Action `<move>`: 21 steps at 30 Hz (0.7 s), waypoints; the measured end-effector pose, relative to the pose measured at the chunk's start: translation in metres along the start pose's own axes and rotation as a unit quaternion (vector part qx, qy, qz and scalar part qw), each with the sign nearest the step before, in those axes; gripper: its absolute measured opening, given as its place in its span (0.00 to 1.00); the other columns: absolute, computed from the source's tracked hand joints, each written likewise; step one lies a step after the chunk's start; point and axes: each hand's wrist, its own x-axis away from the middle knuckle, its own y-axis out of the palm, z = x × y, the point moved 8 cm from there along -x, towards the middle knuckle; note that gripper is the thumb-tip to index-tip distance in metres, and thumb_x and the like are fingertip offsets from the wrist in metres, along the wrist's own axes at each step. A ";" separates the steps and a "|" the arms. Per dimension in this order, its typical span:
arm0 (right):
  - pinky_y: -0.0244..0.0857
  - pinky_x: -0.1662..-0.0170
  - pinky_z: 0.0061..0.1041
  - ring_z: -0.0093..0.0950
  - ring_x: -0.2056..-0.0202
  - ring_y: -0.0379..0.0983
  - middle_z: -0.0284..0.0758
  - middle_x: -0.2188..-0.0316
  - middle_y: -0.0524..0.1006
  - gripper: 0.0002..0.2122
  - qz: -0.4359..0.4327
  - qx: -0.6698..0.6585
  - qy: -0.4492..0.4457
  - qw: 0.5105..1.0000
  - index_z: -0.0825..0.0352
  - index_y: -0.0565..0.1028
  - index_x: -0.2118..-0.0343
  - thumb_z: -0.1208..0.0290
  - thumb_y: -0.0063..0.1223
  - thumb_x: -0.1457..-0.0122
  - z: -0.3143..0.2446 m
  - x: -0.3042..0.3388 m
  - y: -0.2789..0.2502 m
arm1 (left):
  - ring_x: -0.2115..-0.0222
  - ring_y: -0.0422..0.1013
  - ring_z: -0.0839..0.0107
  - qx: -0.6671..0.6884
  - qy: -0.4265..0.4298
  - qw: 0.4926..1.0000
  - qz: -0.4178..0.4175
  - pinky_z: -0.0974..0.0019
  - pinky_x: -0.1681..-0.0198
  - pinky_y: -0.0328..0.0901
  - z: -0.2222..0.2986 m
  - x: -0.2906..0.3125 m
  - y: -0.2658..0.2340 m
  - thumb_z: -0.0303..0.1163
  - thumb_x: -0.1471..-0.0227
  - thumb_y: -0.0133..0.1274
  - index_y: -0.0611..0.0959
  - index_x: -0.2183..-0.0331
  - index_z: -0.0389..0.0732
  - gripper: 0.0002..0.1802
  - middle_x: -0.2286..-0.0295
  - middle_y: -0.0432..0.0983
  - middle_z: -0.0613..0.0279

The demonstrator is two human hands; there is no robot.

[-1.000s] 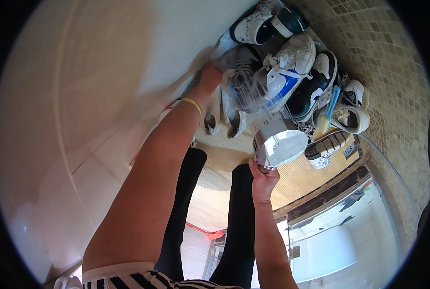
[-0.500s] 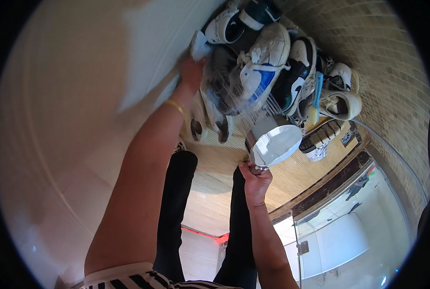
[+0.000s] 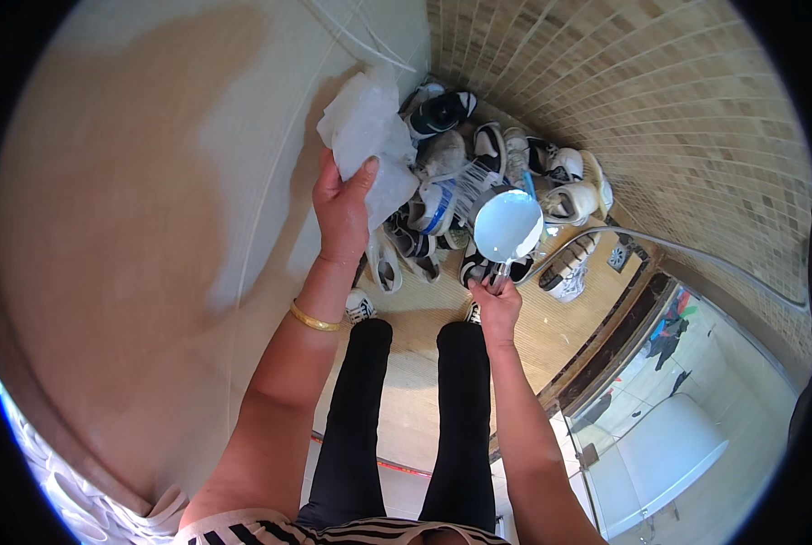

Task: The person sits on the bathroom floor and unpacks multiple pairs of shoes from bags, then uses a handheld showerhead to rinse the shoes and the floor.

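My left hand [image 3: 342, 211] grips a crumpled, translucent white plastic bag [image 3: 367, 113], held up beside the left wall. A round shower head [image 3: 508, 225] is in my right hand [image 3: 499, 312], its handle between my fingers. Water streams from its far side onto a heap of shoes. Among them are a white shoe with a blue patch [image 3: 436, 207], a black-and-white shoe [image 3: 489, 145] and a dark shoe [image 3: 442, 111] at the back. The bag hides part of the pile's left side.
A blue-handled brush [image 3: 528, 185] leans among the shoes. More shoes lie to the right, including a cream one [image 3: 571, 203] and one on its side [image 3: 567, 270]. The shower hose [image 3: 678, 241] runs along the tiled wall [image 3: 624, 100]. A glass panel stands before a white toilet [image 3: 665, 454].
My left hand has risen from beside the shoes, and the plastic bag is now lifted in it. My view has drawn back; the shower head still sprays from my right hand.
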 end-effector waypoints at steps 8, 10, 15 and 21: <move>0.64 0.69 0.19 0.15 0.76 0.64 0.23 0.78 0.69 0.14 0.051 -0.127 -0.074 0.988 0.65 0.70 0.75 0.86 0.68 0.46 -0.069 0.049 -0.044 | 0.45 0.72 0.46 -0.395 0.307 0.820 -0.279 0.52 0.40 0.67 0.005 0.034 0.082 0.13 0.57 0.59 0.81 0.58 0.35 0.21 0.47 0.76 0.47; 0.65 0.69 0.20 0.16 0.76 0.67 0.25 0.78 0.71 0.13 0.041 -0.125 -0.076 0.988 0.65 0.71 0.74 0.85 0.68 0.45 -0.070 0.049 -0.048 | 0.42 0.70 0.50 -0.480 0.276 0.759 -0.342 0.54 0.40 0.68 -0.076 0.050 0.061 0.21 0.56 0.59 0.83 0.57 0.38 0.19 0.42 0.74 0.54; 0.65 0.69 0.20 0.17 0.75 0.68 0.25 0.77 0.72 0.13 0.028 -0.075 -0.056 0.995 0.65 0.72 0.74 0.84 0.69 0.45 -0.061 0.039 -0.067 | 0.43 0.71 0.51 -0.547 -0.062 0.667 -0.502 0.53 0.40 0.67 -0.225 0.130 -0.026 0.28 0.48 0.63 0.82 0.50 0.39 0.22 0.43 0.74 0.52; 0.61 0.69 0.19 0.14 0.76 0.60 0.21 0.79 0.66 0.18 -0.005 -0.037 -0.032 0.999 0.62 0.67 0.77 0.85 0.69 0.46 -0.063 0.019 -0.055 | 0.49 0.74 0.52 -0.479 -0.124 0.814 -0.303 0.56 0.44 0.69 -0.213 0.115 -0.037 0.29 0.46 0.65 0.76 0.41 0.40 0.31 0.46 0.74 0.48</move>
